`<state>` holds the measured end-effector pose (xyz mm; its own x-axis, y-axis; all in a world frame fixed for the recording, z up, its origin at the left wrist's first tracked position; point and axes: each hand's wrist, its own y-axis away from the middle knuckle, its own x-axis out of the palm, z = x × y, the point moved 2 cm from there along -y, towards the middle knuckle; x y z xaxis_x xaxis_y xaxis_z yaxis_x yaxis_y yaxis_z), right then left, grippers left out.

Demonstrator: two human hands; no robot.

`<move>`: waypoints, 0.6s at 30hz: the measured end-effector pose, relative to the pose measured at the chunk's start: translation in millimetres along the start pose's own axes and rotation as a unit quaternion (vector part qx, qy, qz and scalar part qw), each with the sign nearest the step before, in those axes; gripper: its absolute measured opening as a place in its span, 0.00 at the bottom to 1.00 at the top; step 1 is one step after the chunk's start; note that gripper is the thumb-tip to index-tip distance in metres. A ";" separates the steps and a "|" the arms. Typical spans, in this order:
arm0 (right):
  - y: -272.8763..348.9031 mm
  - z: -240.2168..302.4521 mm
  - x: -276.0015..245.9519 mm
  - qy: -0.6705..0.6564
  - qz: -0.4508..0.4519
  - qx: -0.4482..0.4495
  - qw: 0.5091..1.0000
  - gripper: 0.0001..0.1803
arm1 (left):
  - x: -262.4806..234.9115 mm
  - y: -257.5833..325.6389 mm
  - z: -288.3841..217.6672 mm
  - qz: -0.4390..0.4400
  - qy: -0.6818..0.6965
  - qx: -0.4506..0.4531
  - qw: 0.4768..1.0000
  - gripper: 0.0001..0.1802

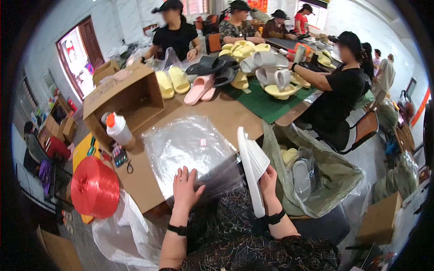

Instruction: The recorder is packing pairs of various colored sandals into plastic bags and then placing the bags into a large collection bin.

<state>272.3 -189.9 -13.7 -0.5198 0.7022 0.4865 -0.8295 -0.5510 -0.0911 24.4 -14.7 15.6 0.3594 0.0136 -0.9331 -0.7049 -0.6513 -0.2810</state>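
My right hand (268,179) grips a pair of white slippers (252,165), held on edge with the soles facing left, just off the table's near corner. My left hand (185,187) lies flat with fingers spread on a stack of clear plastic bags (185,147) spread over the brown table (228,115). Both wrists wear black bands.
A red twine spool (94,187), a white bottle with an orange cap (117,128) and an open cardboard box (124,97) stand to the left. A green sack holding slippers (307,176) sits at my right. Piles of yellow, pink, black and white slippers (239,63) lie farther along, with several people seated around.
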 end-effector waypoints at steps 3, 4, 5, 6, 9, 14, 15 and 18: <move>2.8 7.0 -8.1 0.035 0.000 -0.016 0.999 0.17 | -8.4 -2.5 -14.3 0.039 -0.004 -0.007 0.999 0.47; -0.2 5.7 -6.3 0.009 0.024 -0.006 1.000 0.17 | -9.6 0.3 -14.9 0.044 -0.028 -0.003 0.999 0.49; -2.9 3.2 -12.0 0.021 0.031 -0.021 0.999 0.17 | -8.6 -0.4 -15.9 0.045 -0.030 -0.016 0.998 0.49; 0.7 11.2 -5.2 0.007 0.041 -0.015 0.999 0.18 | -6.1 -0.8 -15.5 0.053 -0.042 -0.008 0.998 0.48; 4.1 18.4 -3.1 -0.001 0.058 -0.031 0.998 0.20 | 2.4 -1.0 -10.8 0.055 -0.057 -0.008 0.997 0.47; -5.4 9.5 -16.8 0.011 0.053 -0.033 0.998 0.20 | 0.6 -5.5 -6.7 0.023 -0.009 -0.002 1.000 0.35; -7.9 9.5 -17.3 0.032 0.026 -0.014 0.999 0.20 | -7.5 -6.7 -8.1 0.018 -0.006 -0.005 1.000 0.30; -6.7 13.3 -19.2 0.033 0.026 -0.028 0.999 0.19 | -14.3 -9.1 2.8 0.013 0.091 -0.003 0.996 0.27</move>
<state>290.5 -205.7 -10.9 -0.5737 0.7022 0.4216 -0.8098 -0.5633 -0.1638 24.0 -6.9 30.9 0.4461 -0.1404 -0.8839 -0.7118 -0.6544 -0.2553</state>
